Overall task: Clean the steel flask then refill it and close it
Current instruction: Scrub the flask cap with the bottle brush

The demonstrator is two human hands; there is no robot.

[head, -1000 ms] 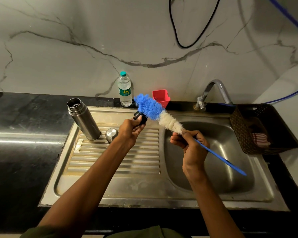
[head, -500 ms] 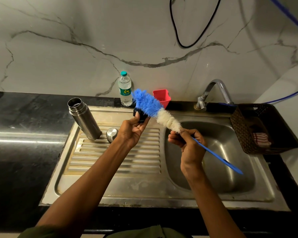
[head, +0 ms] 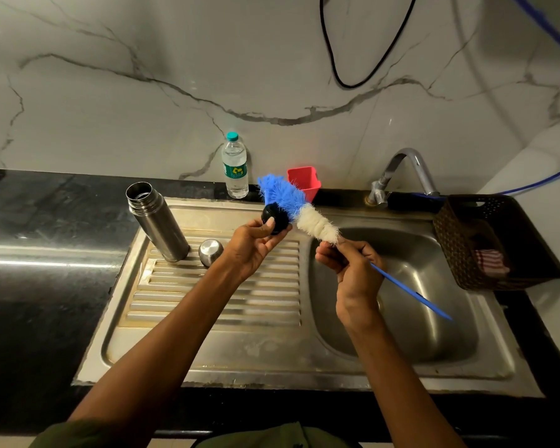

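A person stands at a steel sink (head: 272, 350), cleaning the parts of a steel flask (head: 157, 223). The left hand (head: 253, 245) grips a black stopper (head: 274, 218) between thumb and curled fingers, holding it up above the ribbed drainboard (head: 214, 295). The right hand (head: 353, 270) is curled round the thin blue handle of a bottle brush (head: 299, 208), just below the white bristles; the handle's free end slants down over the basin (head: 401, 292). The brush's blue-tipped head angles up and to the left, and its bristles touch the stopper's far side. The flask stands upright and uncapped at the back left corner of the drainboard, well to the left of both hands, nearer the left one. A small rounded steel cap (head: 210, 252) sits mouth down just beside the flask's base, between the flask and the left wrist. Against the marble wall behind stand a plastic water bottle (head: 235, 166) with a teal cap and a red cup (head: 304, 182). A curved tap (head: 401, 173) rises at the back of the basin, and a dark woven basket (head: 495, 240) holding a striped cloth (head: 490, 261) rests on the black surface (head: 46, 253) at right
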